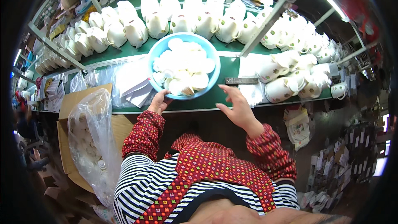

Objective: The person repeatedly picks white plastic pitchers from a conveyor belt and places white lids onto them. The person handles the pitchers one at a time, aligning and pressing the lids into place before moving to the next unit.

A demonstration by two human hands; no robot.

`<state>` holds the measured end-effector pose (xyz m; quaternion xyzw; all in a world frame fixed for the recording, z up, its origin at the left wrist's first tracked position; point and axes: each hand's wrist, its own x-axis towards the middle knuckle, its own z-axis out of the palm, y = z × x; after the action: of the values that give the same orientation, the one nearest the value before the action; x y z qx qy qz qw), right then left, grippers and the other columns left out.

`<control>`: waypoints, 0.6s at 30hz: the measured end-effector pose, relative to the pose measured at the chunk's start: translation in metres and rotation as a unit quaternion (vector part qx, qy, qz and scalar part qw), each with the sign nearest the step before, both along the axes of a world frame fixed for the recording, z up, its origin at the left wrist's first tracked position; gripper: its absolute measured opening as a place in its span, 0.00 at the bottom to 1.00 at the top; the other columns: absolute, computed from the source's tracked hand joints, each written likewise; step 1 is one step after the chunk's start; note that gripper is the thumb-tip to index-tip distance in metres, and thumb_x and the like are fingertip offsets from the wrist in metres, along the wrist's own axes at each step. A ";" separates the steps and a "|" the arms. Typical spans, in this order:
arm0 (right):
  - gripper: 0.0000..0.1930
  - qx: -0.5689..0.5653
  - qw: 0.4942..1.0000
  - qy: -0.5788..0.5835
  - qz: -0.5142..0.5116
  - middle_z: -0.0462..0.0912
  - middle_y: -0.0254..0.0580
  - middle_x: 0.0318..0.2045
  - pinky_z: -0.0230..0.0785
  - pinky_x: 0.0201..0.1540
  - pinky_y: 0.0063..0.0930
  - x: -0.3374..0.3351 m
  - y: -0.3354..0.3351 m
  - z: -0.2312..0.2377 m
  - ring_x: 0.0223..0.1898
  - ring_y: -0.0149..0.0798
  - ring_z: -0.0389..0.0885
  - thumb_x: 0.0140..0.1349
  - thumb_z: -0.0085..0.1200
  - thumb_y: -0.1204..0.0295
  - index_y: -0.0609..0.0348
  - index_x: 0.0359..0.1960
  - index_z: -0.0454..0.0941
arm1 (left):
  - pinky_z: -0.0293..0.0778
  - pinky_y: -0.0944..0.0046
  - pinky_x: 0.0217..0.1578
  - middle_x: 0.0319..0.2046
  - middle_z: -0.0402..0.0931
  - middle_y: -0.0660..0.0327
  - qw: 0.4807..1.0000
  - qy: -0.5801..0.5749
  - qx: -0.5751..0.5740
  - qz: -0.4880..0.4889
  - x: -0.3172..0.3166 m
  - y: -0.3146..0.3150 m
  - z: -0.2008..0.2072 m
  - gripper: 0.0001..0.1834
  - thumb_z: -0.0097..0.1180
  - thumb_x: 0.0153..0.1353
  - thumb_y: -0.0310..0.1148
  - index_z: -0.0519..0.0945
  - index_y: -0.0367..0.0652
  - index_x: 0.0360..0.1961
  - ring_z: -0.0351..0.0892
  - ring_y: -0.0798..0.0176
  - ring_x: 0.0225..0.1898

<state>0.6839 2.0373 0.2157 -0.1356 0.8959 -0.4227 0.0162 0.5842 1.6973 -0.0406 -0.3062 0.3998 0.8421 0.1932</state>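
A light blue plastic basin (pixel 182 97) sits near the front edge of the green table, heaped with white rounded pieces (pixel 182 64) that look like lids; glare hides their detail. Gripping the basin's near left rim is my left hand (pixel 159 101), thumb at the edge and the other fingers partly hidden. My right hand (pixel 238 107) hovers just off the basin's near right side, fingers spread and nothing in it. Behind the basin, white jugs (pixel 156 23) with handles and small printed patterns stand in rows.
More white jugs (pixel 282 89) crowd the table's right side, beside a dark flat block (pixel 241 81). White papers (pixel 134 85) lie left of the basin. At my left stands an open cardboard box (pixel 68 157) with a clear plastic bag of white pieces. Metal posts (pixel 269 18) rise from the table.
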 end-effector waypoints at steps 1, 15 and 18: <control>0.32 0.049 0.998 0.040 0.025 0.76 0.53 0.54 0.75 0.54 0.39 -0.032 -0.005 -0.015 0.48 0.49 0.79 0.61 0.68 0.73 0.52 0.68 0.71 | 0.86 0.54 0.46 0.44 0.82 0.56 1.000 -0.020 -0.003 0.004 -0.004 -0.001 -0.003 0.20 0.58 0.60 0.25 0.76 0.39 0.55 0.85 0.56 0.42; 0.26 0.347 0.865 0.140 0.334 0.74 0.58 0.61 0.68 0.59 0.52 -0.273 -0.080 -0.162 0.62 0.59 0.73 0.67 0.53 0.65 0.29 0.68 0.76 | 0.62 0.42 0.65 0.56 0.75 0.51 0.496 0.382 -0.729 -0.278 -0.016 0.124 0.135 0.35 0.77 0.48 0.51 0.81 0.44 0.54 0.68 0.41 0.64; 0.26 0.306 0.886 0.144 0.318 0.77 0.59 0.50 0.65 0.59 0.50 -0.284 -0.057 -0.163 0.53 0.58 0.74 0.63 0.57 0.58 0.35 0.65 0.79 | 0.76 0.47 0.49 0.51 0.79 0.51 0.485 0.338 -0.742 -0.316 -0.040 0.144 0.130 0.38 0.75 0.49 0.56 0.81 0.41 0.54 0.75 0.42 0.57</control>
<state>0.3998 1.9801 0.0526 -0.4609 0.8822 -0.0757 0.0608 0.5440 1.8413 0.0893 0.1187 0.9808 0.1545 -0.0023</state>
